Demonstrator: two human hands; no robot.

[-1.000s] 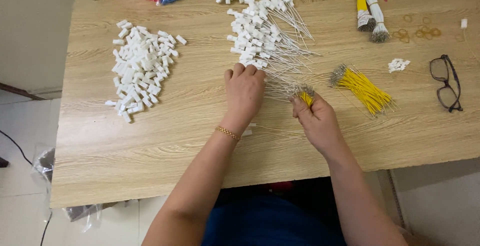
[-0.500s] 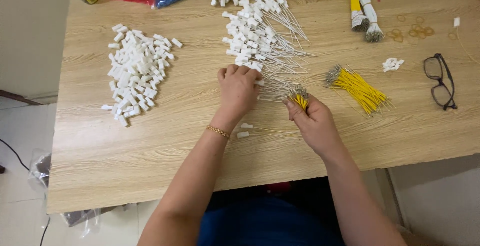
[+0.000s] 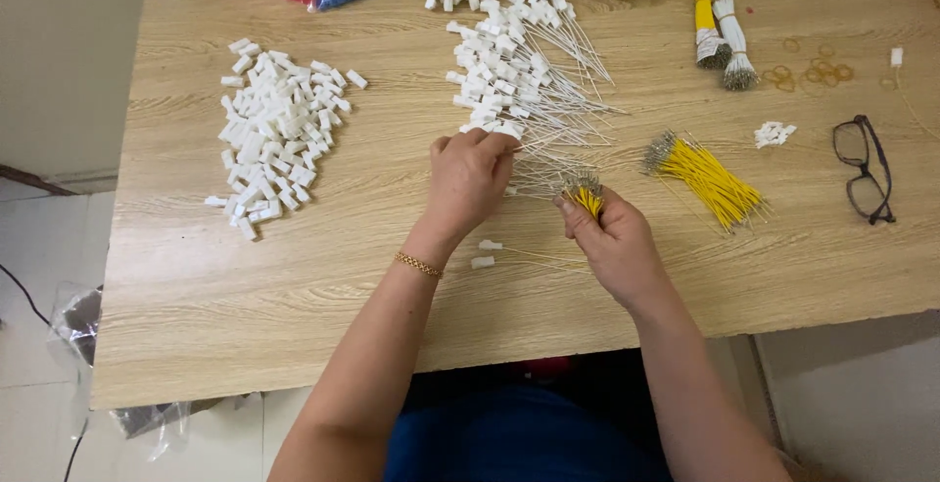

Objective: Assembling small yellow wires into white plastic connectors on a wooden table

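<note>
head view: yellow wires [image 3: 586,198] are pinched in the right hand [image 3: 615,247]; white wires [image 3: 534,110] are touched by the curled left hand [image 3: 468,181] just beside it.

At frame centre, the left hand [image 3: 468,181] rests fingers-down on a heap of white-capped wires [image 3: 519,91], while the right hand [image 3: 612,242] pinches a small bunch of yellow wires [image 3: 586,194]. Loose white connectors [image 3: 274,135] lie upper left on the wooden counter [image 3: 294,296]; eyeglasses [image 3: 864,169] lie far right.
</note>
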